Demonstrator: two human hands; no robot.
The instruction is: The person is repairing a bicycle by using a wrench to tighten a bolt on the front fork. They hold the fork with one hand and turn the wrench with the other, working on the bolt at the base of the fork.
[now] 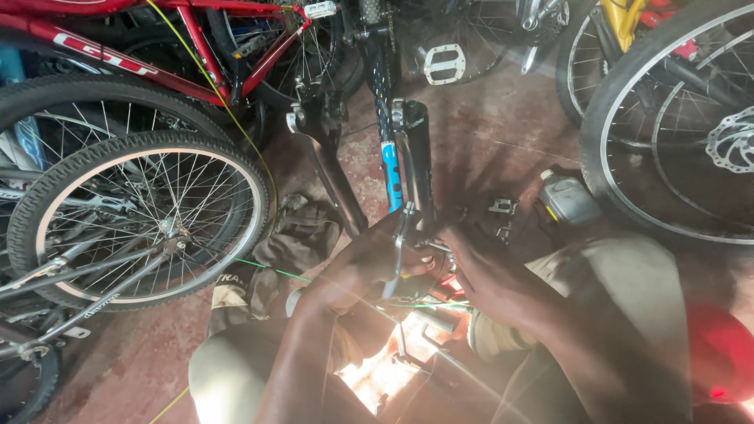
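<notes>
A black-and-blue bicycle fork [397, 169] stands roughly upright between the person's knees, its lower end meeting both hands. The left hand [357, 267] is curled closed around a slim metal tool [399, 251], a spanner-like bar that rises from the fist and lies against the fork leg. The right hand [479, 271] sits just beside it, touching the same joint; its fingers bend inward toward the fitting, but blur and shadow hide whether they actually clamp anything, so I cannot tell its grip. A thin green wire [271, 268] runs out past the left hand's wrist.

Just beyond the left hand, a crumpled brown rag [302, 232] lies on the reddish floor [487, 126]. Farther out on that side stands a spoked wheel [133, 220] with a knobby tyre, and above it a red bicycle frame [196, 55]. Beyond the right hand rest a small grey-and-black canister [567, 200] and some small metal parts [503, 208]. Well past those, a large wheel with a disc rotor [734, 141] leans in.
</notes>
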